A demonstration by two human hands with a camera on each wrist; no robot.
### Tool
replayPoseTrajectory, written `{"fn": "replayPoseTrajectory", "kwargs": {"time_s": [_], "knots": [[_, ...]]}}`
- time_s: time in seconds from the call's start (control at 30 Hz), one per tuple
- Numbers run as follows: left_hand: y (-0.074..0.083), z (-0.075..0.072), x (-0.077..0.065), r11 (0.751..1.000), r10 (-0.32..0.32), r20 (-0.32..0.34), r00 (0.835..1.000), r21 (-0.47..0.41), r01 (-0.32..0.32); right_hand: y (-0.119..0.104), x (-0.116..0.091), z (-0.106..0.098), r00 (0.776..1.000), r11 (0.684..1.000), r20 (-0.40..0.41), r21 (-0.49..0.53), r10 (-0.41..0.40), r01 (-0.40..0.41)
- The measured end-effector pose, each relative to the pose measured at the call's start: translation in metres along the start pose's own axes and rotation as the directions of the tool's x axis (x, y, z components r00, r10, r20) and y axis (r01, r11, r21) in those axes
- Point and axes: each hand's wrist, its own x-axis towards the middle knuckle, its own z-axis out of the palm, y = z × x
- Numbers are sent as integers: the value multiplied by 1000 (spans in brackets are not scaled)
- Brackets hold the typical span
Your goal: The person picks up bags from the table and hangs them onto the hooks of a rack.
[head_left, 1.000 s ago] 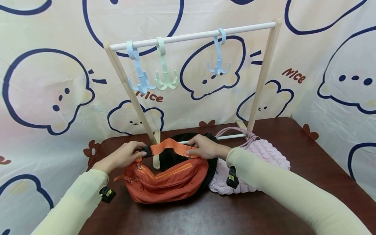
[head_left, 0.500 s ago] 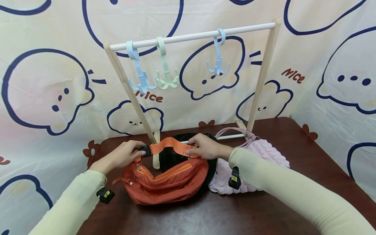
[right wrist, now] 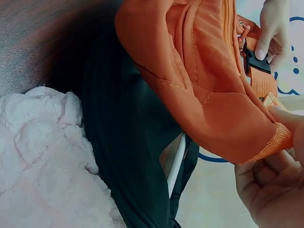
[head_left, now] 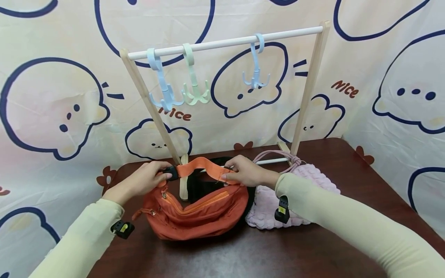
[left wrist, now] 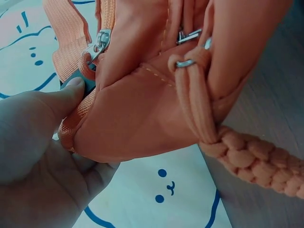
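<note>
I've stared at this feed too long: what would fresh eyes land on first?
Probably the orange bag, bright near the middle of the head view, its strap held by the right hand while the left hand grips the black buckle. Next, the rack behind, with two blue hooks and a green hook on its top bar. Then the puffy pink bag at right.

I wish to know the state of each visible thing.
Orange bag: held at both ends
Left hand: gripping the bag
Right hand: gripping the bag
Orange strap: arched above the bag
Black buckle: under left thumb; fastening unclear
Rack: standing upright
Left blue hook: hanging, bare
Green hook: hanging, bare
Right blue hook: hanging, bare
Pink bag: resting on table
Black fabric item: partly hidden behind orange bag
</note>
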Motion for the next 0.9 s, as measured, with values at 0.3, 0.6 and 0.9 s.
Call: {"fn": "replayPoseTrajectory", "kwargs": {"time_s": [0.3, 0.6, 0.9], "knots": [[7, -3, 2, 999, 26, -47, 999, 27, -25, -3, -4, -7, 999, 999, -27, -5, -36, 36], [15, -5, 3, 1000, 12, -35, 999, 19, -11, -7, -11, -14, 998, 999, -38, 12, -42, 43], [20, -6, 3, 999, 30, -71, 997, 23, -28, -8, -14, -20, 998, 1000, -54, 27, -8, 10]]}}
